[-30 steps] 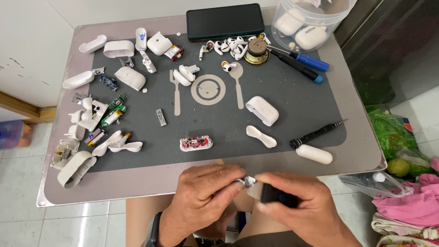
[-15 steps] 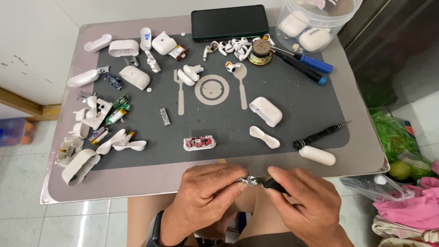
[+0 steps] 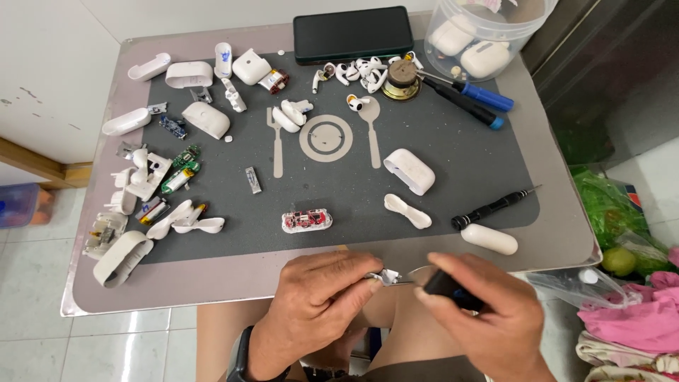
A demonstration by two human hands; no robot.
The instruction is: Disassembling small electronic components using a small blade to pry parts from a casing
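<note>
My left hand [image 3: 318, 301] pinches a small silvery-white part [image 3: 387, 276] at the table's near edge. My right hand [image 3: 484, 315] grips a black-handled tool [image 3: 447, 286] whose metal tip touches that part. Both hands hover just off the front of the grey work mat [image 3: 453, 163]. Directly beyond them on the mat lie a small red-and-white circuit module [image 3: 306, 220], a white curved shell piece [image 3: 407, 211] and a white earbud-case half [image 3: 409, 170].
A black screwdriver [image 3: 495, 208] and white capsule piece [image 3: 489, 239] lie at the right. Two blue-tipped screwdrivers [image 3: 470, 99], loose earbuds [image 3: 357, 73], a black phone [image 3: 352, 32] and a clear tub of white cases [image 3: 481, 35] sit at the back. Several case fragments and circuit boards [image 3: 152, 191] crowd the left.
My right hand has turned and shifted slightly right with the tool. My left hand keeps its pinch on the small part. The view has drifted a little.
</note>
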